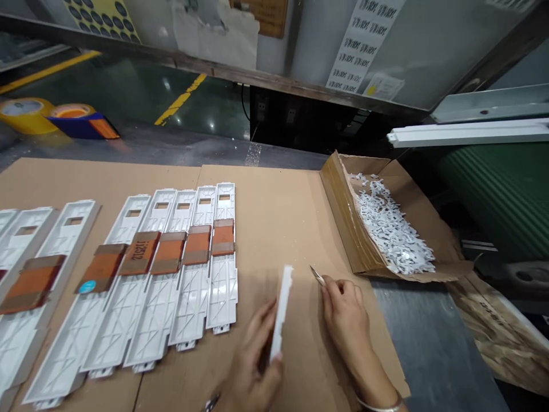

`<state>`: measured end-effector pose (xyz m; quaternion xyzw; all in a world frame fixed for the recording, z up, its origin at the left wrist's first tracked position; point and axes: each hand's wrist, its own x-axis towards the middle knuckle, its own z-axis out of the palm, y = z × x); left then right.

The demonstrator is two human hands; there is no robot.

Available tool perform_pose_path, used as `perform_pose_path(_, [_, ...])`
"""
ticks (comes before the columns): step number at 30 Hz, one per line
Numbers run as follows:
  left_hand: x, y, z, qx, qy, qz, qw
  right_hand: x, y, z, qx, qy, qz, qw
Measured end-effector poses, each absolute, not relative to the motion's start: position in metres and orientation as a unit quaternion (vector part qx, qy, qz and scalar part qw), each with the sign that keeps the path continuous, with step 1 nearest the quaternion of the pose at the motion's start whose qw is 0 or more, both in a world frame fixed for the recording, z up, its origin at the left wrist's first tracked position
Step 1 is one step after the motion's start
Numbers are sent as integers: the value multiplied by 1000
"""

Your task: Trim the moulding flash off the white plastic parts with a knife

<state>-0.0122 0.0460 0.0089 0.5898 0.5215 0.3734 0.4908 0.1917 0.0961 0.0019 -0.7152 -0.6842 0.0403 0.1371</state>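
Observation:
My left hand (257, 355), slightly blurred, grips a white plastic strip (282, 312) turned on its edge above the cardboard sheet (274, 212). In my right hand (346, 315) is a slim pointed metal tool (317, 276), its tip directed up and left. Whether it is a knife blade or tweezers I cannot tell, since the fingers cover the rest. Left of my hands, several white ribbed plastic panels (221, 286) lie side by side. Orange-brown blocks (223, 237) rest across their middles, one bearing handwritten marks.
A cardboard box (343, 212) holding many small white plastic pieces (394, 229) stands at the right. Tape rolls (28, 114) sit at the far left. A grey metal ledge (291, 97) crosses the back, and a white rail (467, 134) juts in above a green ribbed surface (506, 183).

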Motion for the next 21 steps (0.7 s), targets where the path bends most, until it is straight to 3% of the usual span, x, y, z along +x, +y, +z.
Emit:
perform_pose_path(3, [-14, 55, 24, 311, 488, 418, 700, 191, 90, 5, -709, -675, 60, 194])
perform_pose_path(6, [-3, 57, 37, 178, 453, 453, 747, 188, 63, 21, -682, -677, 129, 245])
perform_pose_path(11, [35, 52, 49, 204, 438, 477, 734, 173, -21, 46, -488, -471, 635, 370])
perform_pose_path(13, [56, 43, 51, 218, 437, 467, 738, 168, -59, 44, -408, -343, 741, 408])
perform_pose_path(17, [91, 11, 51, 256, 411, 373, 791, 173, -137, 22, -412, -198, 712, 533])
perform_pose_path(21, [91, -17, 41, 385, 408, 293, 774, 203, -225, -11, -628, -104, 461, 618])
